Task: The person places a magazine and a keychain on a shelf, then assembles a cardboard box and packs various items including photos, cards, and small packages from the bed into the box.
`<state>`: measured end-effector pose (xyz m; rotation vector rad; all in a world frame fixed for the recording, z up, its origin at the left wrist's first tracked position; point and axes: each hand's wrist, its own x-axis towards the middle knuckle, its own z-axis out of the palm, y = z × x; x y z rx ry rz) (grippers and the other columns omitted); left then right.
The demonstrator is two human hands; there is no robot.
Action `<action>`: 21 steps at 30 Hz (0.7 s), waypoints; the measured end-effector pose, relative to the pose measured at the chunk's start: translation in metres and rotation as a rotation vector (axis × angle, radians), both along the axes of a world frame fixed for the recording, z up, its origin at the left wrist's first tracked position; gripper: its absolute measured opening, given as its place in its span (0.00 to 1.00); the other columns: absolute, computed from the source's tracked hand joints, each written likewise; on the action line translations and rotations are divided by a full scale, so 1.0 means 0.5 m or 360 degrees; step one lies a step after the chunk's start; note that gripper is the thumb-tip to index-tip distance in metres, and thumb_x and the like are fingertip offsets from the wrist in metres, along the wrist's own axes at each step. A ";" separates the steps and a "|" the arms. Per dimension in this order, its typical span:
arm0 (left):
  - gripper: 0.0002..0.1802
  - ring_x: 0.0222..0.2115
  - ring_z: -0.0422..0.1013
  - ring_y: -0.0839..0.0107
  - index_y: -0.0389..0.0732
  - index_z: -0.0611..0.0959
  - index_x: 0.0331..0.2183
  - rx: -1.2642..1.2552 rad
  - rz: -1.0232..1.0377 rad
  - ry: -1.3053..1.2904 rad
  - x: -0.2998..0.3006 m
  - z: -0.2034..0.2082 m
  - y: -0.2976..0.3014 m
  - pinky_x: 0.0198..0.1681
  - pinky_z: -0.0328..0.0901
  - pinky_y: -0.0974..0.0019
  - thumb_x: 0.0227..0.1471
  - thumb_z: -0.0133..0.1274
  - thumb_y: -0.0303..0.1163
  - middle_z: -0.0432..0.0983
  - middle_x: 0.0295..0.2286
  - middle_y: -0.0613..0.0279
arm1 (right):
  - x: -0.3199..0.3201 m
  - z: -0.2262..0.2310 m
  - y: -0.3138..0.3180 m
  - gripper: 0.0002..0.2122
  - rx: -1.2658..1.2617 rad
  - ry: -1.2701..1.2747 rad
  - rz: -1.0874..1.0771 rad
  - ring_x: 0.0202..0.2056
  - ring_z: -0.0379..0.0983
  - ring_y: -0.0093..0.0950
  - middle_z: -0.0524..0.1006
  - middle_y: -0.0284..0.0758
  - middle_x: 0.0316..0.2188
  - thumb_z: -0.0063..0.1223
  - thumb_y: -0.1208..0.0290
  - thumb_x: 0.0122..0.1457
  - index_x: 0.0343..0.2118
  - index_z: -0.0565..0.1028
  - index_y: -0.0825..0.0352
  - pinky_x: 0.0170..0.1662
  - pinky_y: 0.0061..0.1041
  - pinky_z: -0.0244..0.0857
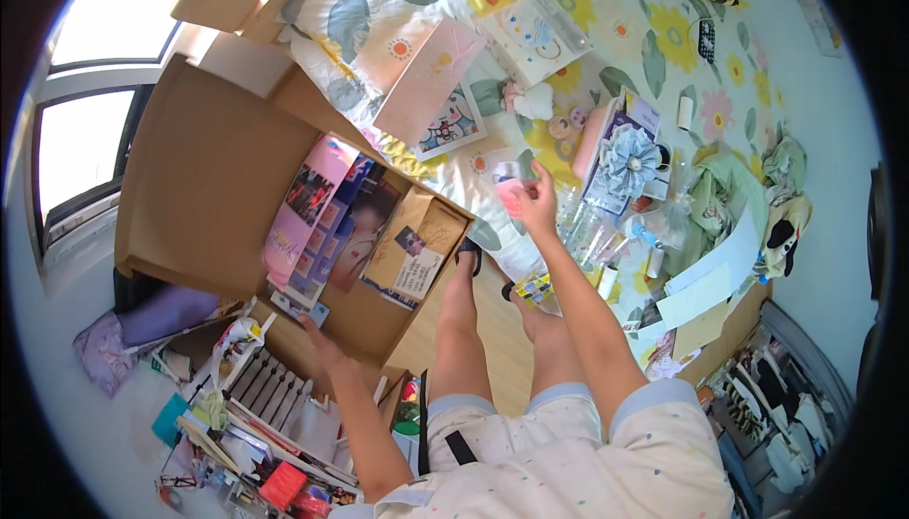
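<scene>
My right hand is over the bed's edge, thumb and fingers closed on a small pink and grey card. Low beside the near wall of a big cardboard box, my left hand has a finger stretched out, and its other fingers are partly hidden. Just beyond that fingertip is a small bluish card. Inside the box stand a pink-purple printed folder, several picture cards and a brown kraft envelope with a photo and a handwritten note on it.
A flowered bedspread carries a pink box lid, a clear-topped box, a blue fabric flower, plastic wrapping and white sheets. A cluttered shelf stands at lower left. Clothes hang at lower right.
</scene>
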<state>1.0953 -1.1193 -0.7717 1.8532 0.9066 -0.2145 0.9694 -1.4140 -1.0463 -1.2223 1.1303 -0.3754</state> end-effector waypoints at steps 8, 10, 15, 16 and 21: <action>0.33 0.35 0.75 0.68 0.33 0.75 0.44 -0.0567 -0.0093 -0.0122 -0.040 -0.029 -0.081 0.38 0.72 0.63 0.53 0.58 0.56 0.76 0.37 0.58 | 0.006 0.555 -0.019 0.04 0.0671 -0.0455 0.0139 0.32 0.73 0.16 0.79 0.28 0.30 0.53 0.75 0.62 0.36 0.77 0.68 0.37 0.20 0.69; 0.32 0.33 0.74 0.70 0.34 0.76 0.42 -0.0672 -0.0145 -0.0137 -0.045 -0.030 -0.126 0.36 0.71 0.65 0.53 0.58 0.56 0.77 0.35 0.60 | 0.051 0.615 0.030 0.08 0.0614 -0.0260 0.0500 0.31 0.73 0.17 0.78 0.31 0.27 0.56 0.70 0.60 0.35 0.76 0.71 0.35 0.21 0.69; 0.30 0.29 0.73 0.72 0.34 0.76 0.41 -0.0723 -0.0143 -0.0164 -0.068 -0.005 -0.215 0.31 0.69 0.67 0.55 0.56 0.54 0.77 0.33 0.63 | 0.070 0.587 0.131 0.12 -0.0357 0.0350 0.1176 0.30 0.76 0.43 0.77 0.44 0.25 0.57 0.67 0.56 0.38 0.73 0.69 0.35 0.38 0.69; 0.29 0.29 0.73 0.71 0.34 0.76 0.41 -0.0759 -0.0160 -0.0186 -0.070 0.000 -0.232 0.31 0.69 0.67 0.55 0.56 0.54 0.77 0.33 0.63 | 0.066 0.602 0.117 0.13 -0.0331 0.0397 0.1149 0.31 0.75 0.46 0.77 0.46 0.27 0.56 0.66 0.55 0.39 0.73 0.69 0.36 0.41 0.69; 0.27 0.36 0.75 0.67 0.34 0.77 0.41 -0.0979 -0.0243 -0.0111 -0.068 -0.003 -0.229 0.39 0.71 0.62 0.56 0.57 0.51 0.77 0.36 0.59 | 0.044 0.636 0.090 0.16 -0.0543 0.0329 0.1174 0.43 0.72 0.45 0.72 0.47 0.41 0.55 0.67 0.56 0.44 0.69 0.72 0.45 0.37 0.68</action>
